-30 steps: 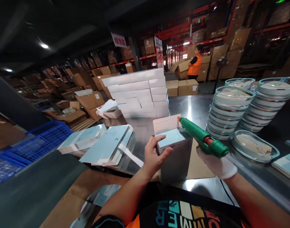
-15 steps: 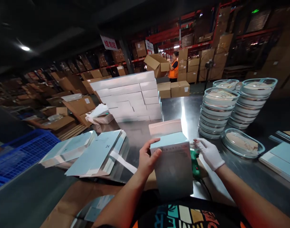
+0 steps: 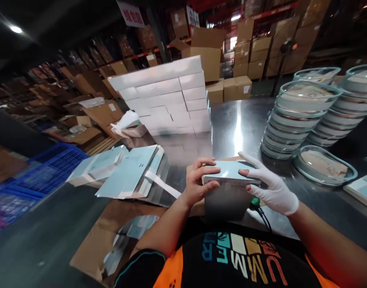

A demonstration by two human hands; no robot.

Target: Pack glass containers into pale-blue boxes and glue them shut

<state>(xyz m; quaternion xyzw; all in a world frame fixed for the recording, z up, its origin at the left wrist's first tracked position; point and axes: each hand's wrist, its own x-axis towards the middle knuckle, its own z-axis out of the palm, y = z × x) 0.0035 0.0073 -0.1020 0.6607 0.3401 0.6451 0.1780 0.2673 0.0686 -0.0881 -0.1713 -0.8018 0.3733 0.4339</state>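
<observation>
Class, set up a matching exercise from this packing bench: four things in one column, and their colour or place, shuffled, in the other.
Things:
1. right hand
2. crate
3. stacked white boxes
4. round lidded dishes

Descriptions:
A. blue, far left
B. stacked at the right of the steel table
C. in a white glove, on the pale blue box
D. piled behind the box

Pairs: 1-C, 2-A, 3-D, 4-B

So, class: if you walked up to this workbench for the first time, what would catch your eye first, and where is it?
Front and centre, two hands press on a pale blue box: the bare left hand on its left edge, the white-gloved right hand on its right. Behind it, a wall of stacked white boxes rises mid-table. To the right stand tall stacks of clear lidded dishes on the shiny steel table.
</observation>
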